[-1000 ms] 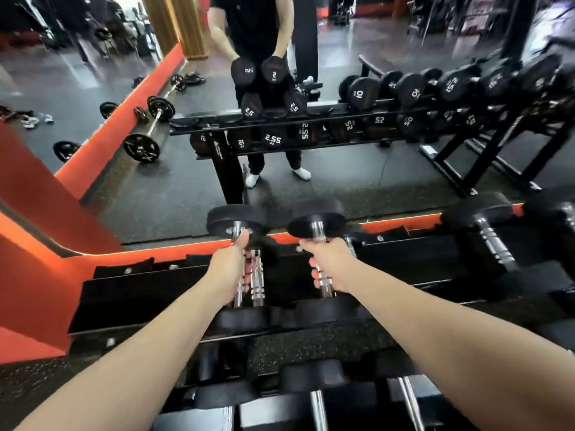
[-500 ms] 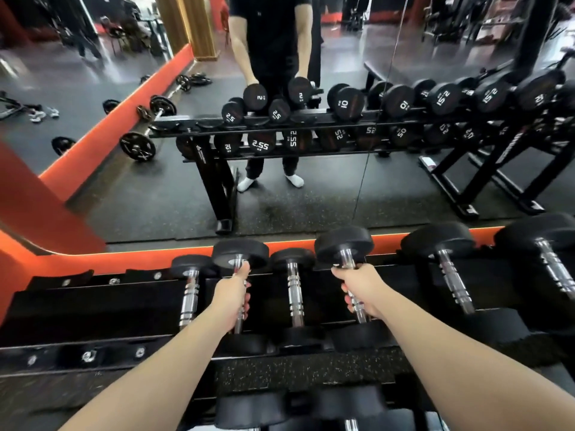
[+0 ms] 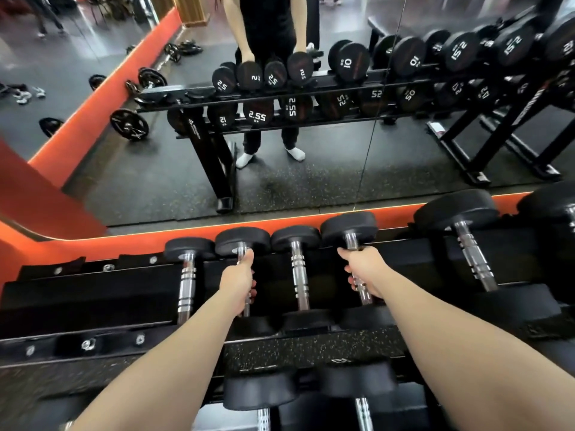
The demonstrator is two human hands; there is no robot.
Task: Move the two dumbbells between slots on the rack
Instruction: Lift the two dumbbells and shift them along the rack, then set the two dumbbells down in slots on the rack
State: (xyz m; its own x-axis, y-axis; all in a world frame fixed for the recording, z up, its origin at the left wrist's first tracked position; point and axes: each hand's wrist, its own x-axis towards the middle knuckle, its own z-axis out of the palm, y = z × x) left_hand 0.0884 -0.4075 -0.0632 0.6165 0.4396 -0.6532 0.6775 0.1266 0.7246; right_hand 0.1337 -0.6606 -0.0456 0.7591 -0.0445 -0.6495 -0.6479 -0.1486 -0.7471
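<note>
We grip two dumbbells on the rack's (image 3: 93, 293) top row: our left hand (image 3: 238, 283) clenches one (image 3: 242, 245), our right hand (image 3: 365, 270) the other (image 3: 348, 227). Both have black round heads and shiny steel handles.

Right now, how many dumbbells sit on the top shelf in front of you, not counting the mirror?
6 in view: far-left dumbbell, one in the left hand, middle one, one in the right hand, a bigger one, another cut off at right. More may lie beyond.
</note>
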